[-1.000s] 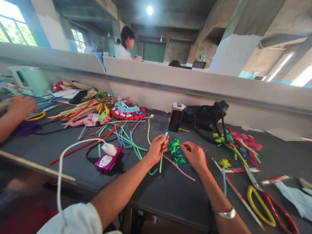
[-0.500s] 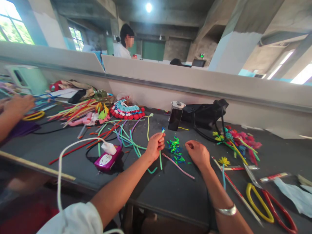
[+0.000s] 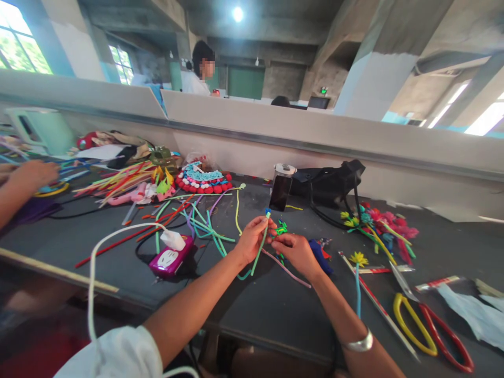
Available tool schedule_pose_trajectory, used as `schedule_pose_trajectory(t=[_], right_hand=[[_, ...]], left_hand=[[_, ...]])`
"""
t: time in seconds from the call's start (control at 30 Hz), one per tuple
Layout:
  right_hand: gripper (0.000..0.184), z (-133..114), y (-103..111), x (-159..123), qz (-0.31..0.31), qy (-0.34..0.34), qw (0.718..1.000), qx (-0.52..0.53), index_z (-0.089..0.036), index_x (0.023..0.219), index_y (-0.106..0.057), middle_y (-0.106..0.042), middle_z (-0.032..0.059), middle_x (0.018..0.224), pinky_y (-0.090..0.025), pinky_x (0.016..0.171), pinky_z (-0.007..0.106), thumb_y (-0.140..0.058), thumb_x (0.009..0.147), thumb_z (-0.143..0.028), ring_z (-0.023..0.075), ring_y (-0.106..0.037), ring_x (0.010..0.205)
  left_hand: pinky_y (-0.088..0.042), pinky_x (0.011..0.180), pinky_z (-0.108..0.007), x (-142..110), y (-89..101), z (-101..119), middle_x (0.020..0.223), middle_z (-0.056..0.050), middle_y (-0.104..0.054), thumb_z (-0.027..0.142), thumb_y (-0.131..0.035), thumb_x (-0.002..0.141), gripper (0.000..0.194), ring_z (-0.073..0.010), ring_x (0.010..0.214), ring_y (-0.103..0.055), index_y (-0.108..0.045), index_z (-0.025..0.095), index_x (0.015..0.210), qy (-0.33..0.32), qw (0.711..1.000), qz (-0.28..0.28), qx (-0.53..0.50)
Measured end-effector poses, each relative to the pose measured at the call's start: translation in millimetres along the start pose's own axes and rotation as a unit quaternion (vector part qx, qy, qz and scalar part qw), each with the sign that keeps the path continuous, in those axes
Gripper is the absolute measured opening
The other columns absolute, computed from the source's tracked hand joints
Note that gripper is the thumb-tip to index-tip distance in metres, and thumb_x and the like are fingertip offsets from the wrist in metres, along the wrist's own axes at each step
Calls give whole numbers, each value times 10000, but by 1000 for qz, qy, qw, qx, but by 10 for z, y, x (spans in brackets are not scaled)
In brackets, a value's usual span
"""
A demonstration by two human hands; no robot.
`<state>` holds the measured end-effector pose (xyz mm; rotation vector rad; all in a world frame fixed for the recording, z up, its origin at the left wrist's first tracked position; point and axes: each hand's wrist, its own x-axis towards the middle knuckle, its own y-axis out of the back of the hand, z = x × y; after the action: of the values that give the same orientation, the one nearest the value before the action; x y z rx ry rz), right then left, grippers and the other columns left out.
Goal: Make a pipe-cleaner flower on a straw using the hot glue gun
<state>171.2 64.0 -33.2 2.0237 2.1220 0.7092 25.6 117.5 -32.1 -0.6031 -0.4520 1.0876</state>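
Observation:
My left hand (image 3: 254, 240) is closed around a light green pipe cleaner (image 3: 259, 255), which slants up through the fingers. A small blue tip (image 3: 268, 211) sits at its top end. Close beside it, my right hand (image 3: 297, 253) has thumb and fingers pinched together; anything between them is too small to make out. Partly covered by both hands is a pile of short green and blue snippets (image 3: 282, 228). A pink pipe cleaner (image 3: 289, 273) lies just below the hands. Behind my right wrist a dark blue object (image 3: 321, 257) shows in part.
Scissors (image 3: 413, 310) and a thin red-and-white strip (image 3: 380, 304) lie at right, near fluffy flowers (image 3: 394, 228). A phone (image 3: 280, 192) leans before a black bag (image 3: 334, 184). A purple power socket (image 3: 173, 258) with a white cable sits left. A co-worker's hand (image 3: 33, 176) is far left.
My right hand has moved left, over the snippets and up to my left hand. The green pipe cleaner now tilts more. The dark blue object has come into sight behind my right wrist.

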Motion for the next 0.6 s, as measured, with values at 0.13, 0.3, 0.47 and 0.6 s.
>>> schedule_pose_trajectory(t=[0.13, 0.3, 0.47, 0.6], right_hand=[[260, -125, 126, -60, -8, 0, 1000, -28, -172, 693, -658, -600, -25, 580, -425, 570, 214, -591, 828, -385, 113, -546, 573], [392, -456, 239, -442, -131, 28, 979, -153, -219, 779, -694, -679, -3, 680, -469, 643, 244, -428, 940, -457, 138, -619, 643], [425, -118, 961, -1143, 185, -17, 889, -419, -235, 1053, -686, -703, 107, 1090, -457, 934, 436, -454, 868, -539, 296, -628, 1046], [472, 360, 1663, -1570, 280, -232, 819, -444, -208, 1034, -667, -729, 140, 962, -517, 766, 451, -452, 788, -549, 345, -679, 911]], left_hand=[[-484, 704, -256, 76, 48, 2, 772, -24, -660, 296, -788, 680, 232, -125, 714, -636, -632, 144, 758, -29, 996, 88, -20], [-443, 664, -222, 102, 64, -15, 687, -11, -626, 291, -769, 702, 204, -90, 644, -585, -632, 140, 722, -45, 992, 117, -6], [-444, 637, -226, 73, 51, -20, 608, 6, -562, 273, -760, 705, 185, -78, 579, -523, -652, 123, 723, -27, 996, 83, -8], [-447, 624, -231, 58, 42, -32, 589, 13, -529, 272, -751, 704, 180, -86, 574, -512, -660, 120, 739, -8, 999, 48, -16]])
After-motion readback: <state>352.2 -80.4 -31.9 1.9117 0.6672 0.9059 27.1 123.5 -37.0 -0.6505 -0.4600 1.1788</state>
